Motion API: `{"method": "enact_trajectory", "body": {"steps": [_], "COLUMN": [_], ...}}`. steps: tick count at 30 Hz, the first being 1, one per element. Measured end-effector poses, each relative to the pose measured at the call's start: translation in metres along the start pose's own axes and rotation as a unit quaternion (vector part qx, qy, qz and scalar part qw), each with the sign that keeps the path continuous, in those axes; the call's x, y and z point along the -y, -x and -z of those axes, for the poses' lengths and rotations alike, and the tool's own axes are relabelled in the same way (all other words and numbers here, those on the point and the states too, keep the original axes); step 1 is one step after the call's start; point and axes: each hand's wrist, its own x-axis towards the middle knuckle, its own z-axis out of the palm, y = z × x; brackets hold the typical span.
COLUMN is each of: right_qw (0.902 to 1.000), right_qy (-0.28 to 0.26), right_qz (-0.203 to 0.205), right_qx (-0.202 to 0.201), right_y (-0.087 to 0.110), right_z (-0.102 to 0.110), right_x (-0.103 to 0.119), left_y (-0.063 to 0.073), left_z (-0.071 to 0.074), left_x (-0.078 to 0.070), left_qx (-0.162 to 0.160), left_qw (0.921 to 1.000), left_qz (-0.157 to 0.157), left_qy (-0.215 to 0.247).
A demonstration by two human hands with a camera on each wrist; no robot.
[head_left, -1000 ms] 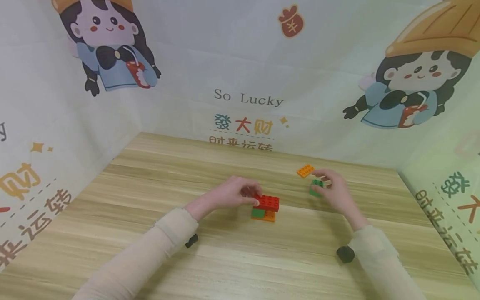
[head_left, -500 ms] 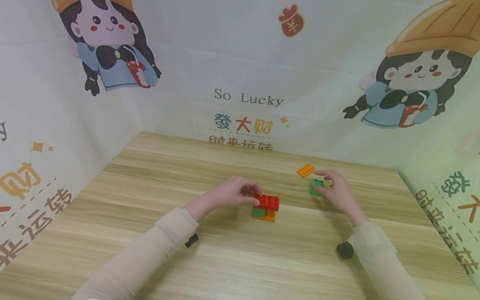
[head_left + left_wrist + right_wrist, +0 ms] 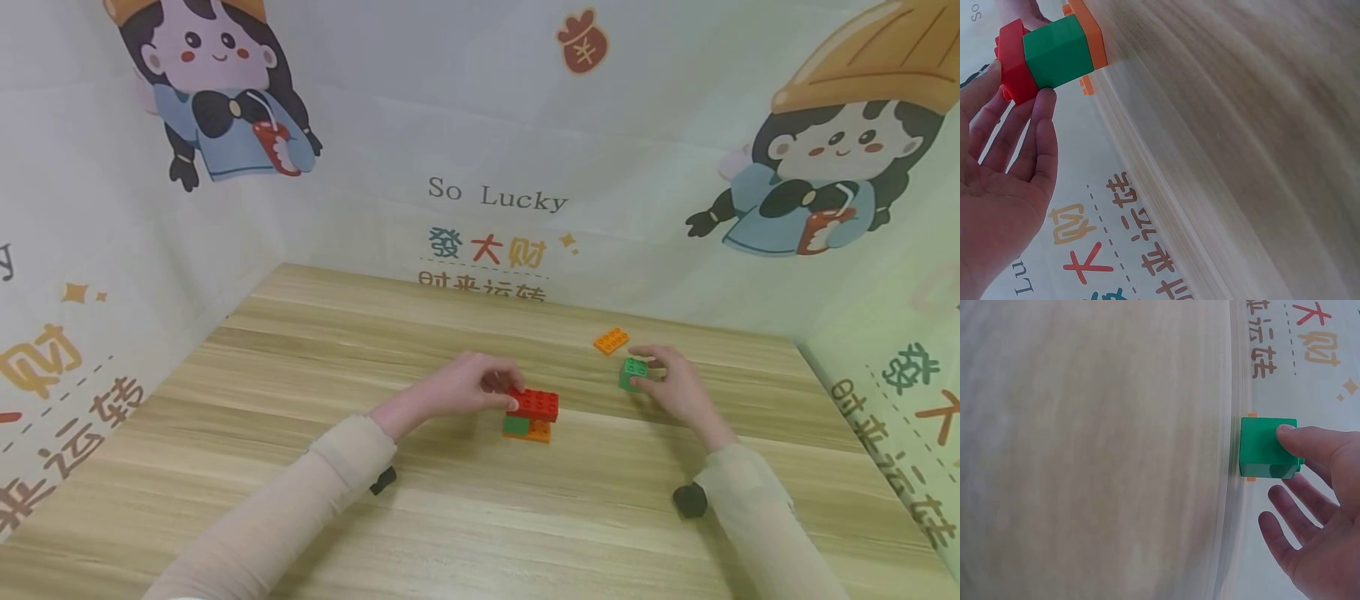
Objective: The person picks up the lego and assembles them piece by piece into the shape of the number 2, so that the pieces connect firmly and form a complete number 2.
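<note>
My left hand [image 3: 465, 383] pinches the left end of a red studded toy brick [image 3: 542, 403] between thumb and fingers. That brick sits on a green brick [image 3: 516, 426], which stands on the left part of an orange studded plate [image 3: 539, 431]. The left wrist view gives this stack from the side, with red brick [image 3: 1016, 65], green brick [image 3: 1057, 53] and orange plate [image 3: 1094, 37] touching. To the right, my right hand [image 3: 673, 379] pinches a second green brick [image 3: 630, 379] on the table. Its thumb presses the brick's near face [image 3: 1263, 440]; the index finger is partly hidden behind.
Another orange studded plate [image 3: 611, 340] lies just behind the second green brick. A wood-grain table [image 3: 360, 333] carries everything, and a printed white cloth [image 3: 360, 167] encloses its back and sides. Black objects [image 3: 690, 502] show beneath both wrists.
My right hand's fingers have come in closer round the second green brick, and the wrist has shifted slightly left. The left hand and its stack look the same.
</note>
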Motion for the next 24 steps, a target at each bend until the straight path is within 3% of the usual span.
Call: {"method": "enact_trajectory", "body": {"steps": [24], "right_qw": [0.9984], "right_qy": [-0.039], "right_qz": [-0.022], "right_qx": [0.035], "right_y": [-0.0029], "right_z": [-0.0017], "right_x": [-0.0070], "left_y": [0.0008], "left_z": [0.0001], "left_x": [0.0011], "left_qx": [-0.004], "left_qw": [1.0000], "left_qz": [-0.001], "left_qy": [-0.008]}}
